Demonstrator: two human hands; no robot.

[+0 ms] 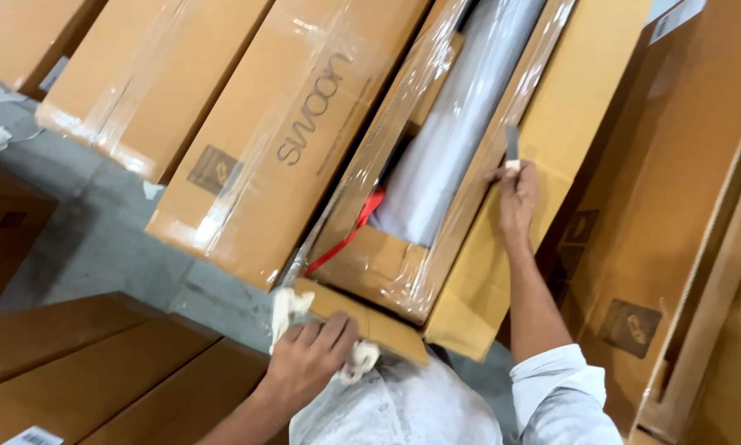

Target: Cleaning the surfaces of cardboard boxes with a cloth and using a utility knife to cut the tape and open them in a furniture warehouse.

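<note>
A long cardboard box wrapped in clear plastic film lies open in front of me. Inside it a white plastic-wrapped roll and a red strap show. My right hand is shut on a small cutter blade held against the box's right flap. My left hand presses on the box's near end flap and grips a crumpled white wad there.
Closed cardboard boxes lie side by side to the left, and more stand to the right. Stacked cartons sit at the lower left. A grey concrete floor shows between them.
</note>
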